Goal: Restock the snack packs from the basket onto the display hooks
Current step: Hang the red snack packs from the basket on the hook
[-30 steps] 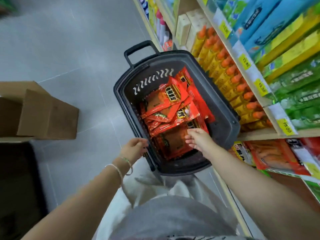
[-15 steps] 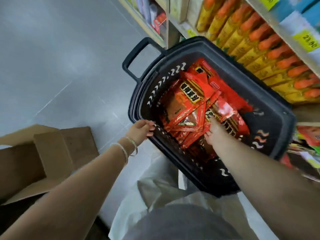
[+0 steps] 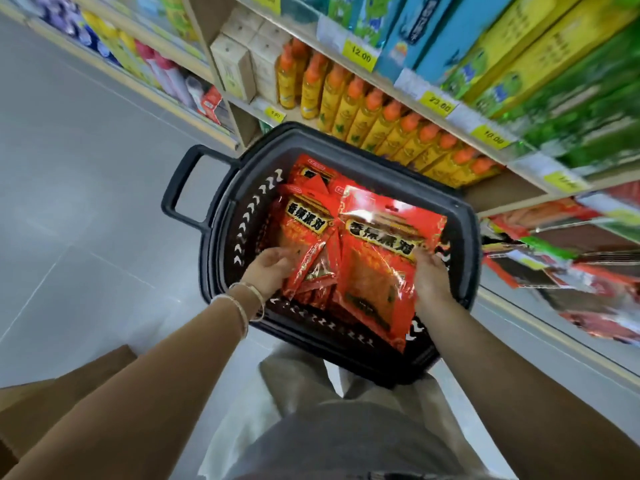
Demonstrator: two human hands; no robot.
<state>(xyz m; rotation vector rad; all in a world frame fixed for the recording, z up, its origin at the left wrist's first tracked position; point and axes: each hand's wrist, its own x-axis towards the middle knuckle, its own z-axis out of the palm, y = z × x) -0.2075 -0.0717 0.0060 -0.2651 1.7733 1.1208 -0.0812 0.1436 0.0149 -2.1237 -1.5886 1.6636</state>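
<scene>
Snack pack (image 3: pixel 377 268), the big red one, sits face-up over the basket (image 3: pixel 464 223), raised a bit above the rest of the stock. Right hand (image 3: pixel 431 282) has its fingers clamped on the pack's 3 o'clock edge, I'd guess so the header stays free for hanging. Its long axis runs pretty much 12 to 6, with the hang-hole header at the 12 end and the bottom seal toward 6. Left hand (image 3: pixel 270 271), at 9 o'clock of it, has its fingers curled round a fanned bunch of packs (image 3: pixel 304 233), headers also aimed around 12. Probably gathering several for one trip. Hanging packs (image 3: pixel 554 261) are at 3 o'clock of the basket, but the hooks are too blurred to make out. Bottles (image 3: pixel 381 116) line the shelf at 12.
</scene>
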